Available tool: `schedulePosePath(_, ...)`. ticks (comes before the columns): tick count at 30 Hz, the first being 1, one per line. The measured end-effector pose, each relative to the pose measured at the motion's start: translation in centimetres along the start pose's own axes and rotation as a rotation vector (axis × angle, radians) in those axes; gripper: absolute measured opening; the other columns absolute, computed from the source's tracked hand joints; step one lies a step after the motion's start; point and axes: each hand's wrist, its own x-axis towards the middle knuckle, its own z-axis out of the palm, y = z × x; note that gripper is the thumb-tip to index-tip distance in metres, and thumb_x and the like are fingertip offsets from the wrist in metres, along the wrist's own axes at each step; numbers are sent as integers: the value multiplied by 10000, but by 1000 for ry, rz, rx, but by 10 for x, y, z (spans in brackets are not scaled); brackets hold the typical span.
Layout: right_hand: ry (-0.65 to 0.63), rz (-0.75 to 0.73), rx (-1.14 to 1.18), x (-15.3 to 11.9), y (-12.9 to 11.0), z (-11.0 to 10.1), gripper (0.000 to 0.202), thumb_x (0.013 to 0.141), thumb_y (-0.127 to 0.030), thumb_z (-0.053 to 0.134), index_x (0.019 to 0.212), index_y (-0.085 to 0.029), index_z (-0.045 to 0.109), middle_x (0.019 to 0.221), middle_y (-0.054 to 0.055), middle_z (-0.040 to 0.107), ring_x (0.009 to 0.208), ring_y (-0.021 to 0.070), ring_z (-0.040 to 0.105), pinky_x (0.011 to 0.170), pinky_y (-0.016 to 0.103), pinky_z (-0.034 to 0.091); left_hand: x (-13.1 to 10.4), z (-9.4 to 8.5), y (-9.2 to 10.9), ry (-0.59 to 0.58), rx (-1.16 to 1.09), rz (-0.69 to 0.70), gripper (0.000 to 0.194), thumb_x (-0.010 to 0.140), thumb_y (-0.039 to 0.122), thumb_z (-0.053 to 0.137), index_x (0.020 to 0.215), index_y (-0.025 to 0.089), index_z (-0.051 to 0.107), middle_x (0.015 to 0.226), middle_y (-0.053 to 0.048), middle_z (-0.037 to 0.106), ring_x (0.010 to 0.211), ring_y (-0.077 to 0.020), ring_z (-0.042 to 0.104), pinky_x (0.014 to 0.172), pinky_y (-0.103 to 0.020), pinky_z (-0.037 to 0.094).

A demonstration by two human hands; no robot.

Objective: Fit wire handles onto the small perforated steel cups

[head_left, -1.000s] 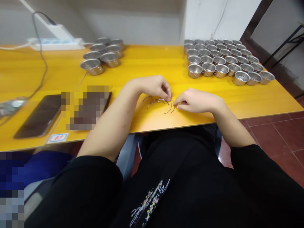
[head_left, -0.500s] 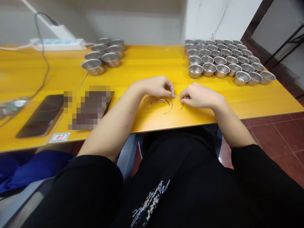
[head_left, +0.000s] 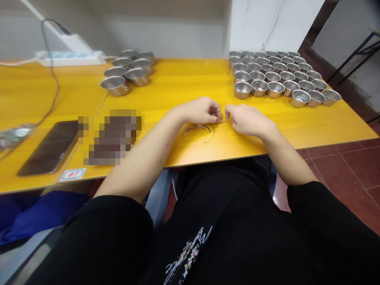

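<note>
A thin curved metal wire (head_left: 227, 121) spans the short gap between my two hands, just above the tabletop. My left hand (head_left: 209, 111) pinches one end of it between thumb and fingertips. At the other end, my right hand (head_left: 247, 120) has its fingers curled around the wire, the index finger bent and raised; its exact grip is partly hidden. Several more curved metal wires (head_left: 198, 126) lie on the yellow table below and left of my left hand.
Rows of perforated metal cups (head_left: 276, 89) stand at the right rear of the yellow table (head_left: 184, 152). Several similar cups (head_left: 115, 86) stand at the left rear. A phone (head_left: 49, 148), a blurred-out flat item (head_left: 111, 138) and a white power strip (head_left: 71, 58) are at left.
The held wire has turned, its free curved end no longer hanging below my right hand. My right index finger has lifted away from the thumb, and my left hand has shifted slightly right.
</note>
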Motion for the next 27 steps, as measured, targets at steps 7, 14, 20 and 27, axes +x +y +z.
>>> schedulePosePath(7, -67, 17, -40, -1, -6, -1, 550, 1112, -34, 557, 1640, -136, 676, 1479, 270, 894, 1238, 432, 847, 923, 460, 538, 2, 2, -2, -21, 11, 30, 240, 872, 416, 858, 988, 209, 890, 838, -27, 823, 721, -188, 691, 745, -332, 523)
schedulePosePath(14, -56, 3, -17, 0, -3, -3, 552, 1069, -42, 599, 1609, -149, 647, 1355, 241, 897, 1079, 388, 808, 843, 431, 488, 4, 3, -5, -14, 32, 62, 284, 882, 465, 842, 982, 207, 902, 864, -41, 860, 744, -195, 708, 758, -329, 529)
schedulePosePath(20, 36, -2, 62, 2, 6, 0, 494, 1087, -73, 596, 1568, -169, 656, 1405, 242, 885, 1142, 400, 806, 919, 450, 539, 4, 8, -3, 17, -35, 141, 357, 967, 546, 798, 1001, 208, 907, 877, -27, 840, 750, -187, 656, 771, -331, 507)
schedulePosePath(27, 70, -10, 157, 1, 5, -2, 487, 1128, -160, 645, 1615, -154, 651, 1443, 256, 876, 1149, 412, 802, 963, 466, 551, 6, 11, 1, 9, -112, 125, 303, 883, 518, 916, 843, 219, 886, 707, -12, 722, 620, -165, 525, 663, -345, 396)
